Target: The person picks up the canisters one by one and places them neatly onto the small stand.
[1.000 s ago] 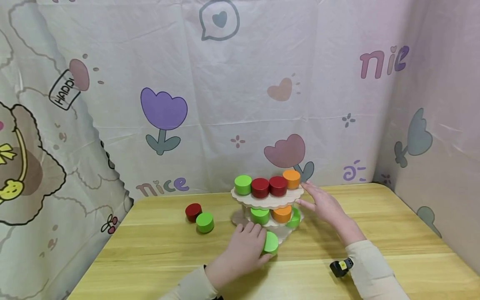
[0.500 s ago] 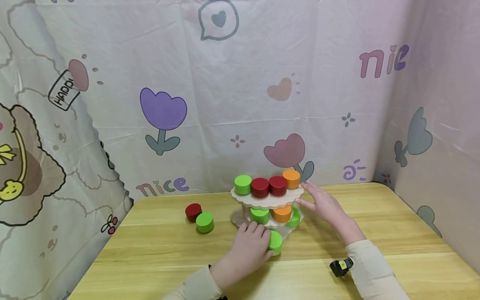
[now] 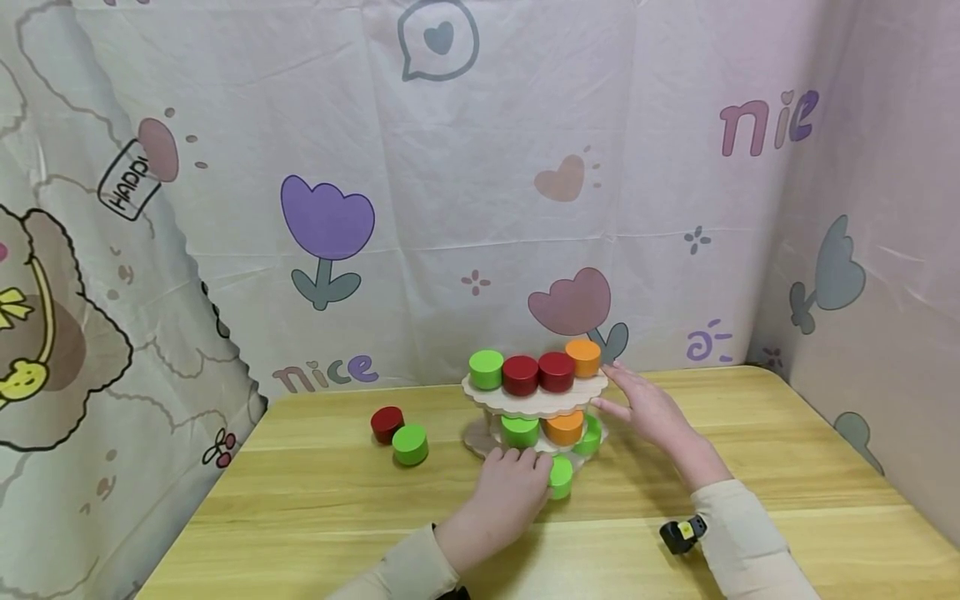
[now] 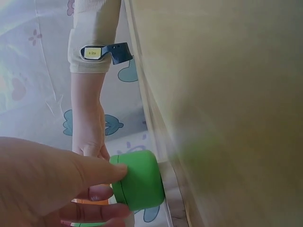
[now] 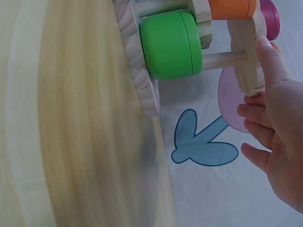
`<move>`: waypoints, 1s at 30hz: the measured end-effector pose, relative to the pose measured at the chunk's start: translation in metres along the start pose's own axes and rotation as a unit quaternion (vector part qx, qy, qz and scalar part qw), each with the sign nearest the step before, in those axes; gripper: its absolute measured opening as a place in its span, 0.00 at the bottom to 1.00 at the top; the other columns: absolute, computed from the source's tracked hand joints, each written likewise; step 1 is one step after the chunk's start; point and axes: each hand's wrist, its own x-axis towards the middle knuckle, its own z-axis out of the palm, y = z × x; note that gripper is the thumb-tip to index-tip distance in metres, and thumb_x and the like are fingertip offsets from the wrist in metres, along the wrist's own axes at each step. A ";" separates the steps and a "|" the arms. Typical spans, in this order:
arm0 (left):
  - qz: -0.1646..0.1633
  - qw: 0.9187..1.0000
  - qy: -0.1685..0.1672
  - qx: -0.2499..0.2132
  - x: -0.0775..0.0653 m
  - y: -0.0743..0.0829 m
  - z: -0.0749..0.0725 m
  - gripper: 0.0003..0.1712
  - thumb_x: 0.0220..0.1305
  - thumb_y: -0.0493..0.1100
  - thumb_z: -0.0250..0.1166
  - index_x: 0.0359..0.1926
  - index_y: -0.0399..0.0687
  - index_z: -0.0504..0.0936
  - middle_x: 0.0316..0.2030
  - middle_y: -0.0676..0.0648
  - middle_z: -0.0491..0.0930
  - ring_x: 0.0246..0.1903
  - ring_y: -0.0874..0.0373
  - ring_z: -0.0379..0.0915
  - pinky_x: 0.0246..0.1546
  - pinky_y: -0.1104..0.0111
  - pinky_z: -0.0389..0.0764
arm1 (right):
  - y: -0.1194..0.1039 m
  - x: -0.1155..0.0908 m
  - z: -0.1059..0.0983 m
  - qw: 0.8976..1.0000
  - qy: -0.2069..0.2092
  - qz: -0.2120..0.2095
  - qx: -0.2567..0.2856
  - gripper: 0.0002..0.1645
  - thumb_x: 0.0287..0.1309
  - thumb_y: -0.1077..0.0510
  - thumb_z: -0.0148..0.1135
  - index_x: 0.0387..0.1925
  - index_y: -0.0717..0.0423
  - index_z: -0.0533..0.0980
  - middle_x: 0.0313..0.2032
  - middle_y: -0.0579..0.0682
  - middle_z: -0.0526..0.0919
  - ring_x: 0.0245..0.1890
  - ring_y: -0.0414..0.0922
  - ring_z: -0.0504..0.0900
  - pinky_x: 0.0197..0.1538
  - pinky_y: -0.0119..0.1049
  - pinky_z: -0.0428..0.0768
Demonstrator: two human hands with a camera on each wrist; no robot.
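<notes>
My left hand (image 3: 504, 493) pinches a green round block (image 3: 560, 477) between thumb and fingers, low at the front of a tiered wooden stand (image 3: 536, 406). In the left wrist view this green block (image 4: 142, 179) is tilted close over the stand's pale bottom board (image 4: 174, 194). My right hand (image 3: 651, 410) lies against the right edge of the upper tier, fingers rather straight and thumb apart from them. On the upper tier sit a green block (image 3: 486, 369), two dark red blocks (image 3: 521, 376) and an orange one (image 3: 582, 358). Below are green blocks (image 3: 520, 431) and an orange block (image 3: 564, 427).
Left of the stand, a dark red block (image 3: 387, 425) and a green block (image 3: 410, 445) rest on the wooden table (image 3: 300, 500). A small black device (image 3: 681, 534) is on the right wrist's cuff. A printed cloth (image 3: 465, 208) hangs behind the table.
My left hand has moved right and slightly away from me with the green block, closer in against the stand's base. The right hand has stayed at the upper tier's edge.
</notes>
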 end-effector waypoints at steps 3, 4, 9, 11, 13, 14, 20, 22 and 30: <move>0.003 1.000 0.004 0.003 0.002 0.000 0.002 0.18 0.60 0.59 0.65 0.42 0.53 0.76 0.31 0.55 0.79 0.28 0.61 0.75 0.27 0.69 0.68 | 0.000 0.000 0.001 1.000 0.002 -0.001 0.001 0.43 0.63 0.37 0.57 0.69 0.60 0.64 0.69 0.64 0.64 0.70 0.63 0.63 0.66 0.62 0.65; 0.004 1.000 0.005 0.003 0.003 0.000 0.002 0.17 0.60 0.58 0.66 0.41 0.54 0.77 0.31 0.55 0.79 0.28 0.61 0.75 0.26 0.69 0.68 | 0.000 0.000 0.001 1.000 0.003 0.000 0.002 0.43 0.62 0.37 0.57 0.69 0.60 0.64 0.69 0.64 0.64 0.70 0.63 0.63 0.66 0.62 0.65; 0.003 1.000 -0.006 -0.017 0.000 -0.002 0.004 0.15 0.59 0.60 0.65 0.37 0.58 0.78 0.32 0.56 0.79 0.30 0.61 0.76 0.30 0.68 0.69 | 0.000 0.001 0.002 1.000 -0.001 0.001 0.003 0.44 0.62 0.36 0.57 0.69 0.60 0.63 0.69 0.63 0.64 0.70 0.62 0.63 0.66 0.61 0.64; 0.006 0.999 -0.021 -0.033 -0.002 -0.003 0.005 0.15 0.60 0.62 0.65 0.37 0.59 0.78 0.33 0.56 0.79 0.31 0.60 0.76 0.31 0.67 0.70 | 0.000 0.000 0.002 1.000 -0.003 0.002 0.004 0.44 0.62 0.36 0.57 0.69 0.60 0.63 0.70 0.63 0.64 0.70 0.62 0.62 0.66 0.61 0.64; 0.011 0.998 -0.032 -0.044 -0.004 -0.004 0.005 0.15 0.60 0.63 0.64 0.38 0.60 0.79 0.32 0.56 0.79 0.32 0.60 0.76 0.33 0.66 0.71 | 0.001 0.000 0.001 1.000 -0.005 0.004 0.004 0.44 0.62 0.36 0.57 0.69 0.60 0.63 0.70 0.63 0.63 0.70 0.62 0.62 0.66 0.61 0.64; 0.013 0.998 -0.036 -0.048 -0.005 -0.005 0.005 0.15 0.60 0.63 0.64 0.38 0.61 0.79 0.32 0.56 0.79 0.32 0.60 0.76 0.33 0.66 0.72 | 0.001 0.000 0.001 1.000 -0.006 0.006 0.004 0.44 0.62 0.36 0.57 0.69 0.60 0.63 0.70 0.63 0.63 0.70 0.62 0.62 0.67 0.61 0.64; 0.023 0.998 -0.027 -0.058 -0.007 -0.006 0.006 0.14 0.59 0.62 0.65 0.39 0.61 0.80 0.31 0.57 0.78 0.31 0.62 0.75 0.34 0.67 0.72 | 0.002 0.001 0.001 1.000 -0.006 0.004 0.001 0.44 0.63 0.37 0.57 0.69 0.60 0.63 0.70 0.64 0.63 0.70 0.63 0.62 0.66 0.62 0.64; 0.028 0.997 -0.030 -0.065 -0.006 -0.006 0.005 0.14 0.60 0.61 0.64 0.39 0.61 0.79 0.31 0.57 0.78 0.31 0.62 0.75 0.34 0.67 0.72 | 0.002 0.001 0.001 1.000 -0.005 0.002 0.002 0.44 0.62 0.37 0.57 0.69 0.60 0.63 0.70 0.64 0.63 0.70 0.63 0.63 0.66 0.62 0.64; 0.034 0.995 -0.039 -0.083 -0.004 -0.007 0.005 0.14 0.61 0.60 0.63 0.41 0.59 0.76 0.32 0.57 0.78 0.32 0.62 0.75 0.35 0.66 0.75 | 0.002 0.001 0.001 1.000 -0.004 0.000 0.000 0.44 0.63 0.37 0.57 0.69 0.61 0.63 0.70 0.63 0.63 0.70 0.62 0.62 0.66 0.61 0.64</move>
